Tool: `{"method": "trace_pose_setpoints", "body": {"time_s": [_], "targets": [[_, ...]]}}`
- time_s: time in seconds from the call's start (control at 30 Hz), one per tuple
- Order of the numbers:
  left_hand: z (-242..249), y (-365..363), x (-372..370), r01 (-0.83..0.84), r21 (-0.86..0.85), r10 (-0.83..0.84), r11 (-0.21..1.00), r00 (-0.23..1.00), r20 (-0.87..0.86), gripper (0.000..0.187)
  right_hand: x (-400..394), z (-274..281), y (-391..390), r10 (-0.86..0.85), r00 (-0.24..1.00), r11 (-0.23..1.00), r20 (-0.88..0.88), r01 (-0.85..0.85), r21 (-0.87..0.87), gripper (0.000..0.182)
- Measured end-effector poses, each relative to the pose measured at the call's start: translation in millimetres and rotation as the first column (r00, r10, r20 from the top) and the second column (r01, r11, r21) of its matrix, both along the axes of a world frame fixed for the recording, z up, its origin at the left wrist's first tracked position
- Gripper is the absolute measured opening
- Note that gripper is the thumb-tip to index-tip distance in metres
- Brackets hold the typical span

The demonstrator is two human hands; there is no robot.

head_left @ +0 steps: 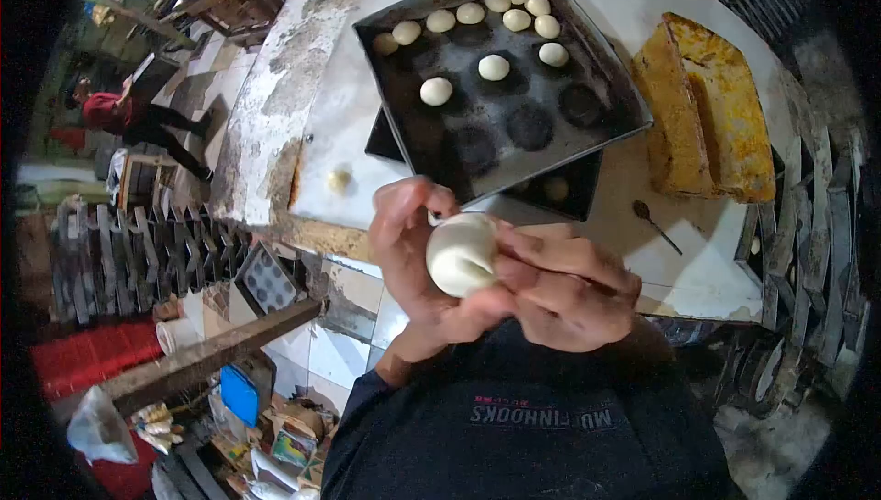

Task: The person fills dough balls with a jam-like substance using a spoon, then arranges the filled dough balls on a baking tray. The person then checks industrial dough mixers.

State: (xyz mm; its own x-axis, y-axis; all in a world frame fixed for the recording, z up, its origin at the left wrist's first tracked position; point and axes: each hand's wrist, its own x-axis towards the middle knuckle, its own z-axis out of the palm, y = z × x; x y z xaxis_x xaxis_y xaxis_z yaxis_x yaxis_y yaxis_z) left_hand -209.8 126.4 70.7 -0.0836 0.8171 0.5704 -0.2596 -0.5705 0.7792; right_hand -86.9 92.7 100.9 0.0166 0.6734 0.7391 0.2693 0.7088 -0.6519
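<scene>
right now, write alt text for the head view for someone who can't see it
The left hand and right hand hold a pale dough ball with a crease in its side. Beyond them, on a table, more balls sit in a dark tray, with a yellow box and a spoon to the right.

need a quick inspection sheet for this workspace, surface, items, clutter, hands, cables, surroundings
Surface: white worktop, worn and flaking along its left side.
Job's things: creased pale dough ball, held; square dark metal tray with smaller-looking pale round dough pieces, atop another dark metal tray; single pale round piece on the worktop.
Clutter: open yellow-stained box and dark long-handled spoon, on the worktop's right side.
Hands: left hand and right hand both hold the dough ball.
Cables: nothing seen.
Surroundings: person in a red top, far left; blue plastic item, lower left.
</scene>
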Motion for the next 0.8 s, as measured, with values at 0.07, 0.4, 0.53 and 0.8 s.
{"method": "trace_pose_setpoints", "body": {"time_s": [0.07,0.4,0.53,0.8], "targets": [[0,21,-2,0.309,-0.116,-0.314,0.944,0.949,-0.029,0.110,14,-7,16,0.121,0.987,0.992,-0.105,-0.117,0.044,0.027],[-57,89,30,0.202,-0.337,-0.357,0.920,0.788,-0.501,0.031,46,-18,46,-0.076,0.912,0.887,0.402,0.246,-0.392,0.025],[-124,63,47,0.150,-0.078,-0.160,0.986,0.679,-0.716,0.023,43,-46,65,0.052,0.808,0.962,0.587,0.118,-0.248,0.025],[-69,111,-2,0.256,-0.754,-0.559,0.606,0.811,-0.174,0.049,85,-105,150,-0.016,0.863,0.806,0.505,0.311,-0.505,0.035]]}}
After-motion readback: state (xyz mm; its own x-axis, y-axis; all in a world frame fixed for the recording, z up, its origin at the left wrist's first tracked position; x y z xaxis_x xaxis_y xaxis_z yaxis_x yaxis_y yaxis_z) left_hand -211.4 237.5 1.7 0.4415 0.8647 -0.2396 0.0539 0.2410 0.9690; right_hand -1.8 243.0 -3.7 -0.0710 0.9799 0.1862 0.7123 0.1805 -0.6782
